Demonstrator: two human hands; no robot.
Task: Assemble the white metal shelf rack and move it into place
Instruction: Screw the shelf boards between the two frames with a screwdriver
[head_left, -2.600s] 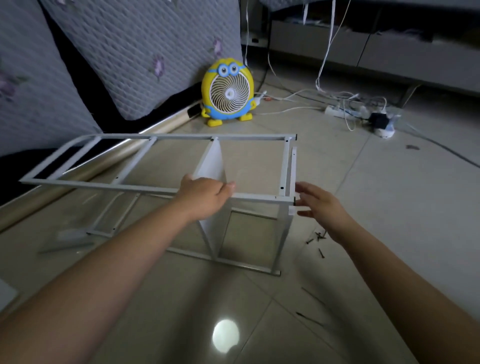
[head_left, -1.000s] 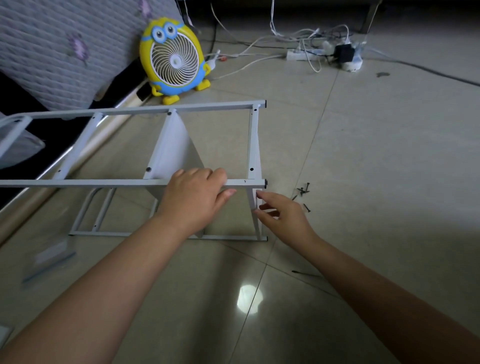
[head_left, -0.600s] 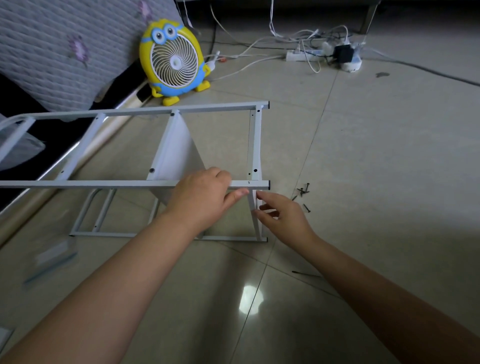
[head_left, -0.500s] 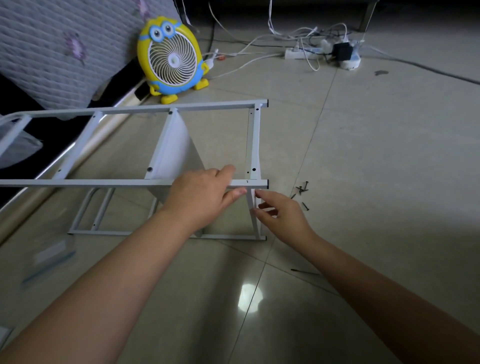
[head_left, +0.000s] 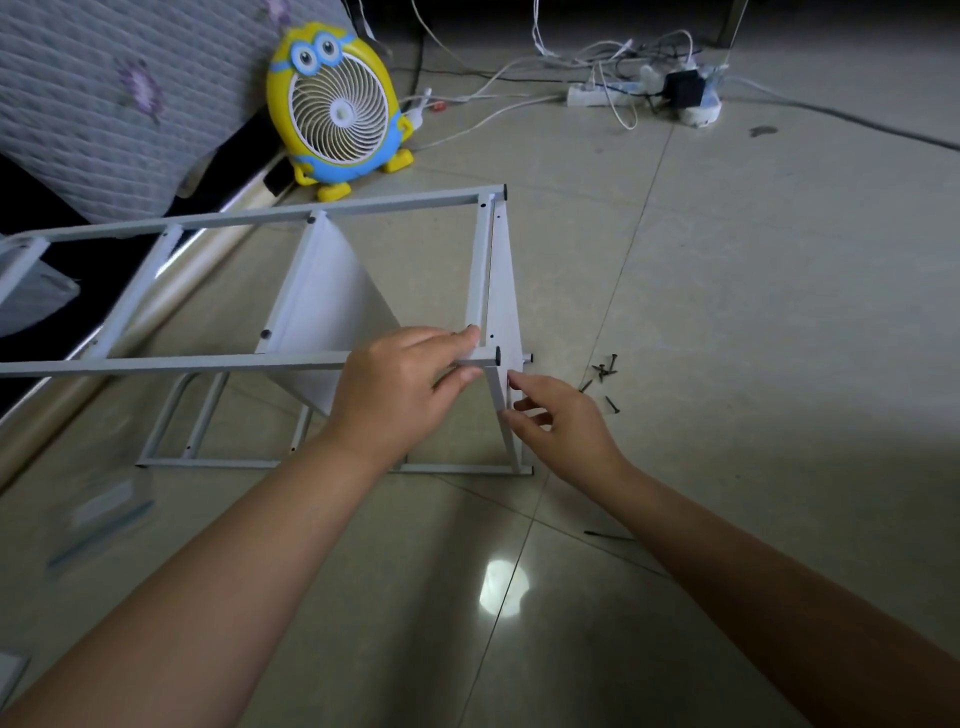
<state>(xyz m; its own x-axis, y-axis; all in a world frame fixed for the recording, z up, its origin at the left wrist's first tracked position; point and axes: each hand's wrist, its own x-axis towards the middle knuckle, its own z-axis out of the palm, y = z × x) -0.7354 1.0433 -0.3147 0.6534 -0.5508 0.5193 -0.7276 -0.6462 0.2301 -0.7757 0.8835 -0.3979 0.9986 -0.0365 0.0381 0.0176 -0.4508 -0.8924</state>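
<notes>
The white metal rack (head_left: 171, 364) lies on its side on the tiled floor, its upper side frame level with my hands. A white shelf panel (head_left: 327, 306) stands between the two side frames in the middle. A second panel (head_left: 503, 291) stands at the right end. My left hand (head_left: 400, 384) grips the near rail of the upper frame close to its right corner. My right hand (head_left: 561, 421) holds the near edge of the end panel just below that corner, fingers curled round it.
Several black screws (head_left: 602, 371) lie on the tile right of the rack. A yellow minion-shaped fan (head_left: 337, 106) stands behind it. A power strip (head_left: 602, 93) with tangled cables lies at the back. A quilted cushion (head_left: 104, 88) leans at the left.
My view has dropped closer to the rack. My left hand slid right along the near rail to the corner. My right hand came in from beside the corner onto the end panel.
</notes>
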